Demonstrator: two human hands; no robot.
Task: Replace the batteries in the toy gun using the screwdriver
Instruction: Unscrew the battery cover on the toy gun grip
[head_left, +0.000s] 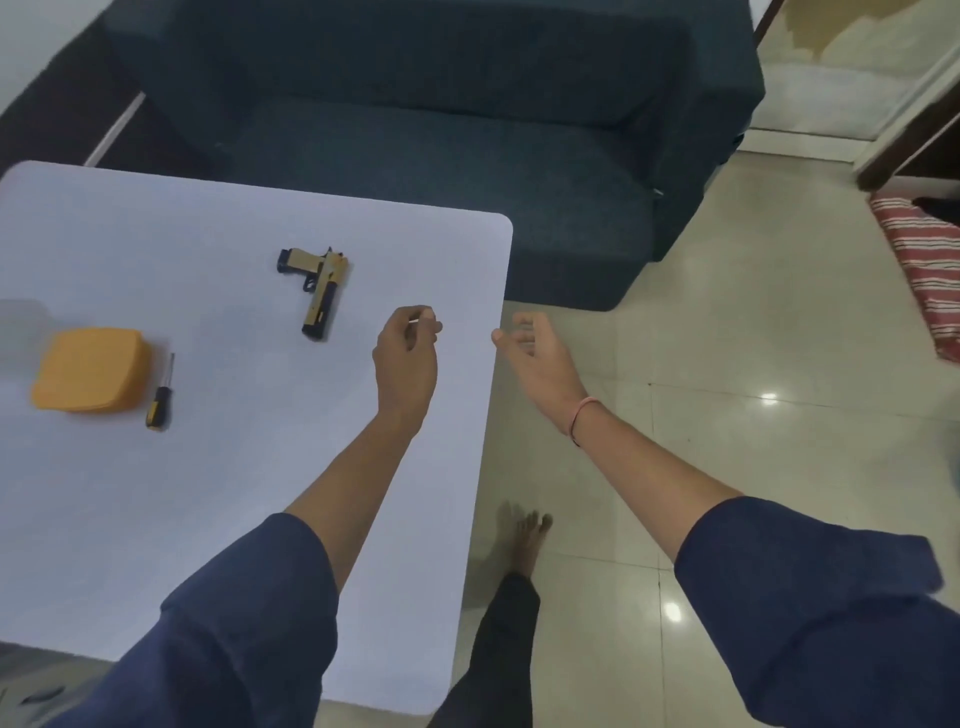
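Progress: at the start, by my reading. Nothing opened, no batteries in view.

Far left on the white rounded-corner counter (208, 493): orange lidded plastic box (88, 370), closed. Just beside it on the right: small screwdriver with black-and-yellow handle (160, 395), lying flat, untouched.

Centre: tan-and-black plastic toy gun (319, 283), flat on its side, apart from both hands; no cover seen off. All steps left: unscrew, swap, close.

Left hand (408, 358), above the counter's right side: fingers (423, 332) curled, thumb tip near forefinger; cannot tell if anything tiny is pinched.

Right hand (535, 353), past the counter edge over the floor: fingers loose and spread, holding nothing.
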